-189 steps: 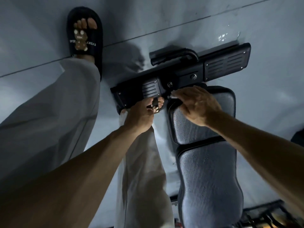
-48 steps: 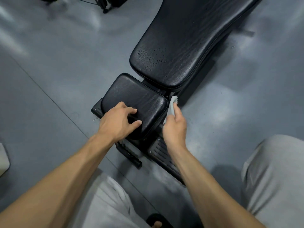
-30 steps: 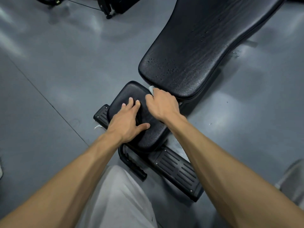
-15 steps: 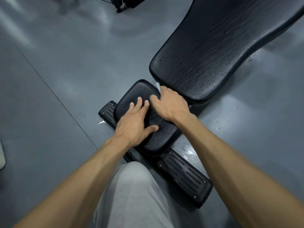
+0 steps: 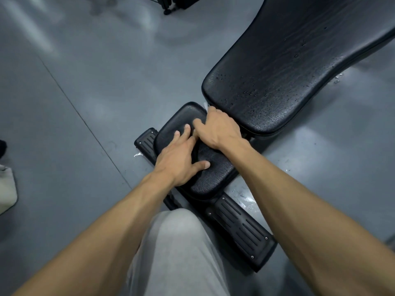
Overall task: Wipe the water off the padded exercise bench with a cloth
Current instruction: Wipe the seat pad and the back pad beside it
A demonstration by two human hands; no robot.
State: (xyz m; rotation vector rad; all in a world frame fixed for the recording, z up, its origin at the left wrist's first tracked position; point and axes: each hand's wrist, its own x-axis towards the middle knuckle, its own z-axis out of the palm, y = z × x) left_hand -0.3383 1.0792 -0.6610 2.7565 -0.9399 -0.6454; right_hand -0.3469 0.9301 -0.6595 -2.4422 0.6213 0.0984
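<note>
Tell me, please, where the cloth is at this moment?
The cloth is almost hidden under the right hand at the far edge of the small seat pad, a pale corner peeking out beside the long back pad.

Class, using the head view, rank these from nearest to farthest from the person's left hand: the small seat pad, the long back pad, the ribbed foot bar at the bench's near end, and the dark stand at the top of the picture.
1. Small seat pad: directly under the left hand.
2. Ribbed foot bar and long back pad, on opposite sides: too close to call.
3. Dark stand: far away, at the top edge.
</note>
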